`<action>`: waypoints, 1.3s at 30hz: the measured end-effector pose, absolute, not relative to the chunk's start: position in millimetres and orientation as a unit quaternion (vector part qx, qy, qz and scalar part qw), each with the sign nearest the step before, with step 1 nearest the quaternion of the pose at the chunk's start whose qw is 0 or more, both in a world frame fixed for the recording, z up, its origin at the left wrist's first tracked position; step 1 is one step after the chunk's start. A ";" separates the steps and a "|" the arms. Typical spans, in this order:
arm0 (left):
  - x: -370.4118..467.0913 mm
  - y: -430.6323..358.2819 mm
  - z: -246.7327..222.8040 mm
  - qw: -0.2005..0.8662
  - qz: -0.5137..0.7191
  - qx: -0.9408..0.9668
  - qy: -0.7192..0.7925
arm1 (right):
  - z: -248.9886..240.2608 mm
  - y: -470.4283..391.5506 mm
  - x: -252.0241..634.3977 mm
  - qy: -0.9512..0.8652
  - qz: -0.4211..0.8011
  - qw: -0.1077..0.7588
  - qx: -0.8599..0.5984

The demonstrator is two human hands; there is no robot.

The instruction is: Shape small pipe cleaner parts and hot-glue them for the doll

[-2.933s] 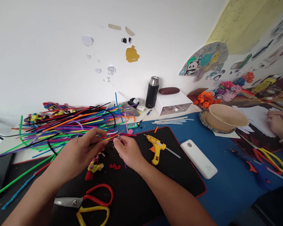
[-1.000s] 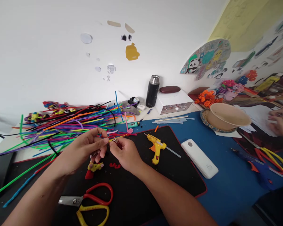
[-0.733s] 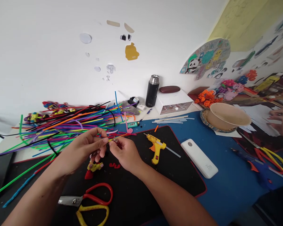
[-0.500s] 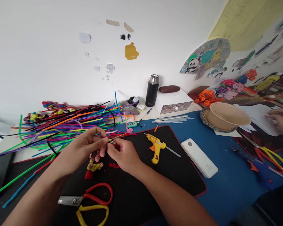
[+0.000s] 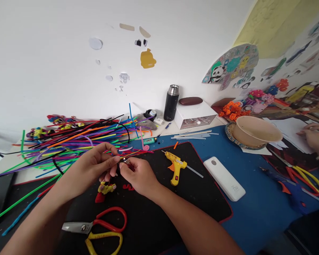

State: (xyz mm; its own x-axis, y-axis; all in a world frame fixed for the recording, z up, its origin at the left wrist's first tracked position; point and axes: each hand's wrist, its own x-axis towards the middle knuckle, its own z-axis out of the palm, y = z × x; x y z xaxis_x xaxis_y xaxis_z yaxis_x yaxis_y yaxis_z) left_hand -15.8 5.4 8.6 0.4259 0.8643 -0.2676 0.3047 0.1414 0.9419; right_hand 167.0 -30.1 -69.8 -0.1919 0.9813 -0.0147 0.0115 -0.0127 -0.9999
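Observation:
Over the black mat (image 5: 154,219), my left hand (image 5: 101,164) is closed in a pinch, and what its fingertips hold is too small to make out. Close beside it, my right hand (image 5: 136,173) is closed around a small metallic item, mostly hidden by the fingers. A thin yellowish strand (image 5: 130,154) sticks out behind the fingertips. Below my left hand lies a yellow and red fuzzy figure (image 5: 106,188), with small red curled pieces (image 5: 128,187) to its right. Scissors (image 5: 106,226) with red and yellow handles lie nearer me.
A yellow glue gun (image 5: 177,165) and a white power bank (image 5: 224,179) lie to the right. Pipe cleaners (image 5: 77,138) are heaped at the left. Farther back stand a black bottle (image 5: 171,102) and a beige bowl (image 5: 257,131). Another person's hands (image 5: 316,138) are at the far right.
My hands stay close together, with only slight finger shifts. At the far right, the other person's hands have moved a little left and nearer.

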 end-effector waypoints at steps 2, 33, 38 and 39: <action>-18.9 7.0 9.5 0.579 0.248 0.607 0.484 | -67.6 -29.8 167.8 -0.539 0.541 0.451 -0.463; -25.0 7.6 16.0 0.572 0.270 0.589 0.502 | -65.9 -28.6 169.9 -0.524 0.581 0.457 -0.424; -25.7 7.5 14.2 0.557 0.263 0.609 0.500 | -62.5 -31.1 172.3 -0.540 0.593 0.440 -0.404; -25.3 7.8 13.7 0.544 0.271 0.617 0.500 | -62.1 -31.0 173.0 -0.540 0.598 0.435 -0.402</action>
